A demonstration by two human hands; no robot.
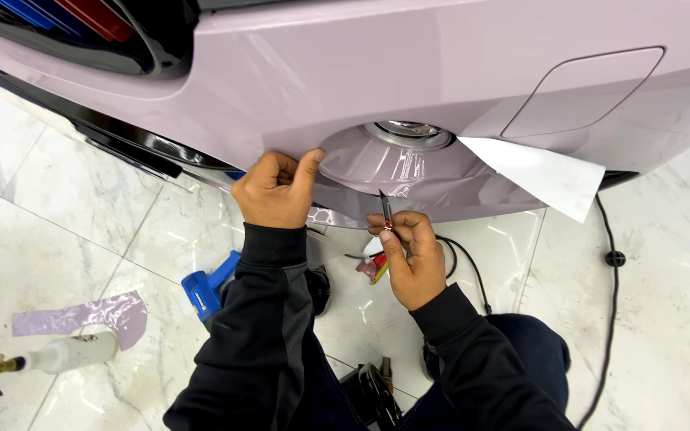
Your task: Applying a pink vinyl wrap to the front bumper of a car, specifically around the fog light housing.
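Note:
A car body panel (409, 72) covered in pale pink vinyl film fills the upper view. My left hand (275, 190) pinches the film's lower edge (337, 164) beside a round recess (406, 134), thumb pressed up on the film. My right hand (409, 257) grips a thin cutting knife (385, 209) with its blade pointing up at the film's bottom edge. A white backing flap (545, 175) hangs peeled away to the right of the recess.
On the marble floor lie a blue tool (205, 289), a strip of cut pink film (81, 315), a spray bottle (57, 355) at lower left, a small red item (374, 267) and a black cable (612, 263). My knees are below.

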